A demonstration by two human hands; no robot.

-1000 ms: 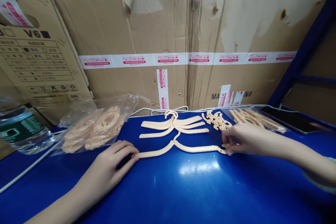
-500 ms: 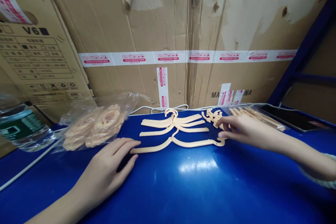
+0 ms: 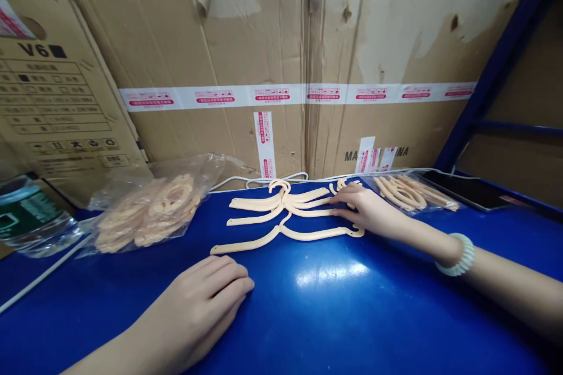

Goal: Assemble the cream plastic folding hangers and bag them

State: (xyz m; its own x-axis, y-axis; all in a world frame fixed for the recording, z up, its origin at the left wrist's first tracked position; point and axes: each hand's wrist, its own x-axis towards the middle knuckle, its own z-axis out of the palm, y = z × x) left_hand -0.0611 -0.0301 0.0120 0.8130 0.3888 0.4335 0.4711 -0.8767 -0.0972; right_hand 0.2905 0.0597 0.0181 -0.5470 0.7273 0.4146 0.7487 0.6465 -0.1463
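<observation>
Several beige plastic hangers (image 3: 257, 221) lie in a row on the blue tabletop, their middles lined up. The nearest hanger (image 3: 316, 235) has a small hook (image 3: 357, 232) at its right end. My right hand (image 3: 358, 205) is closed in a pinch at the right tip of the hanger behind it; whatever sits between the fingertips is hidden. Just behind that hand lies a pile of small hooks (image 3: 341, 184), partly covered by it. My left hand (image 3: 213, 299) rests on the table in front of the nearest hanger's left end, fingers loosely laid down, with nothing seen in it.
A clear bag of beige ring-shaped parts (image 3: 149, 211) lies on the left beside a water bottle (image 3: 35, 214). To the right are bagged beige parts (image 3: 409, 192) and a dark tablet-like device (image 3: 466, 190). A white cable runs along the cardboard (image 3: 211, 135) behind.
My right hand has moved left from the pile of small hooks to the tip of a hanger. My left hand has drawn back from the nearest hanger's end. The view has shifted slightly.
</observation>
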